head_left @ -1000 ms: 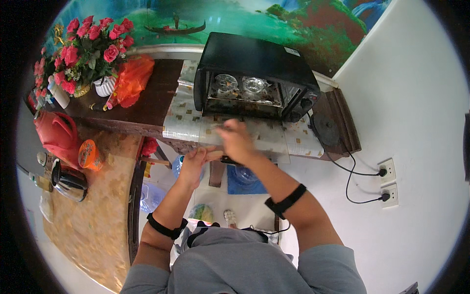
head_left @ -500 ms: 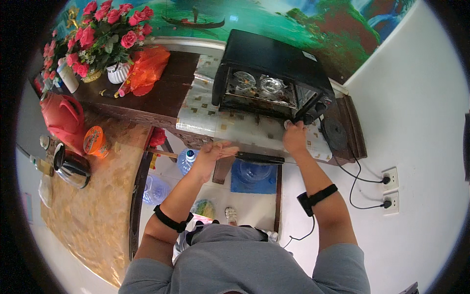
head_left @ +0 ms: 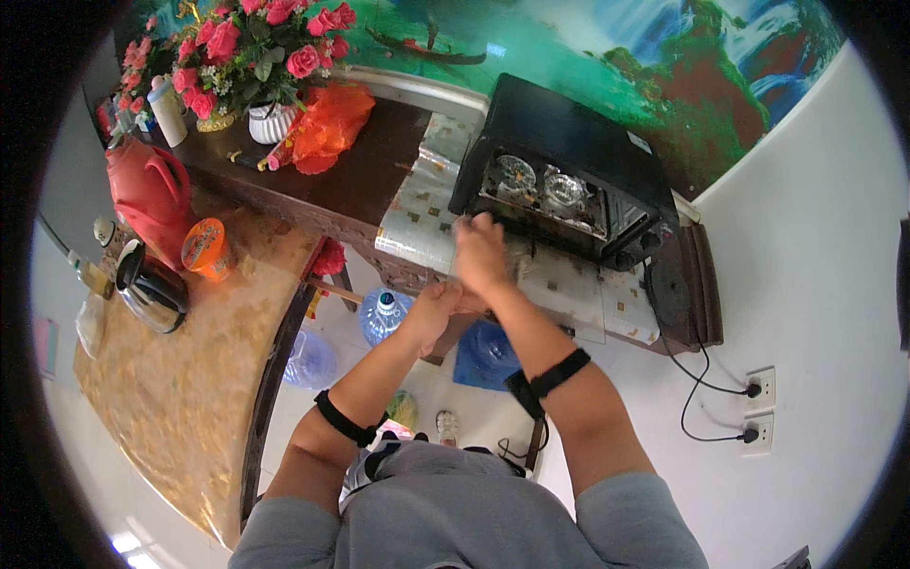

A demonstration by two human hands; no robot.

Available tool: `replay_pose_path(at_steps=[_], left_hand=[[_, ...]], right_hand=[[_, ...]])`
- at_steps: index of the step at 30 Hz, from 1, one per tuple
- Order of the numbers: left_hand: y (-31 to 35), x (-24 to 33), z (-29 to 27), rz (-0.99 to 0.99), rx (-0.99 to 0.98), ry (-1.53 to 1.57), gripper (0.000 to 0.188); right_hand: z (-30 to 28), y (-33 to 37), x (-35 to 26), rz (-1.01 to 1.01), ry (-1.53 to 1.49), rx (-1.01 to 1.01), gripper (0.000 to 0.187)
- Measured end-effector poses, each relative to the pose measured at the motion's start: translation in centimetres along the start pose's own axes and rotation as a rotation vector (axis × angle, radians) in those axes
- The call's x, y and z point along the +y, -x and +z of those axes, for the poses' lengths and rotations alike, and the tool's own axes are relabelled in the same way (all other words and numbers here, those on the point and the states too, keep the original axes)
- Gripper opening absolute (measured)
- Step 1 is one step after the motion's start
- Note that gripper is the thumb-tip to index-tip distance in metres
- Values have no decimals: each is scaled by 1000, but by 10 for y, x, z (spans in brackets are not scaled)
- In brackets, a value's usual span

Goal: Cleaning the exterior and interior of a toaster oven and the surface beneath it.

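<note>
A black toaster oven (head_left: 578,142) stands on the dark sideboard with its glass door (head_left: 559,284) folded down. My right hand (head_left: 482,254) is closed at the left side of the lowered door, close to the oven's front. Something small and pale shows at its fingertips, too blurred to name. Lower down, my left hand (head_left: 434,315) grips the door's front left corner, its fingers partly behind my right wrist. Inside the oven lie two round, clear glass-like pieces (head_left: 517,174). Control knobs (head_left: 637,250) are on its right front.
A red kettle (head_left: 152,194), an orange tub (head_left: 208,248) and a steel kettle (head_left: 152,289) stand on the left table. Roses in a white vase (head_left: 273,123) and an orange bag (head_left: 327,128) sit on the sideboard. Water bottles (head_left: 384,318) are below. Cords run to wall sockets (head_left: 758,389).
My right hand has moved left, from the door's right side near the knobs to its left side. My left hand's outstretched fingers have drawn in at the door's corner. The view has shifted slightly.
</note>
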State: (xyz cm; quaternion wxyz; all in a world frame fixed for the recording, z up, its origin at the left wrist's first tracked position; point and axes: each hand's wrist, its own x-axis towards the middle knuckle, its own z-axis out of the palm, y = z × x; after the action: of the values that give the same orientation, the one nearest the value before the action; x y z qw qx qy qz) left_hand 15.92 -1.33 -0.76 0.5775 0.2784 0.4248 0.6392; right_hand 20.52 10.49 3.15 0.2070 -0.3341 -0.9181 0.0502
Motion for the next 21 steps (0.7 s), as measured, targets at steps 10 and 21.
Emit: replay_pose_path(at_steps=[10, 21], left_hand=[[2, 17, -10, -40, -99, -67, 39], [-18, 3, -8, 69, -30, -167, 43]], right_hand=[[-57, 45, 90, 92, -270, 368, 21], [-39, 25, 165, 349, 252, 45, 21]])
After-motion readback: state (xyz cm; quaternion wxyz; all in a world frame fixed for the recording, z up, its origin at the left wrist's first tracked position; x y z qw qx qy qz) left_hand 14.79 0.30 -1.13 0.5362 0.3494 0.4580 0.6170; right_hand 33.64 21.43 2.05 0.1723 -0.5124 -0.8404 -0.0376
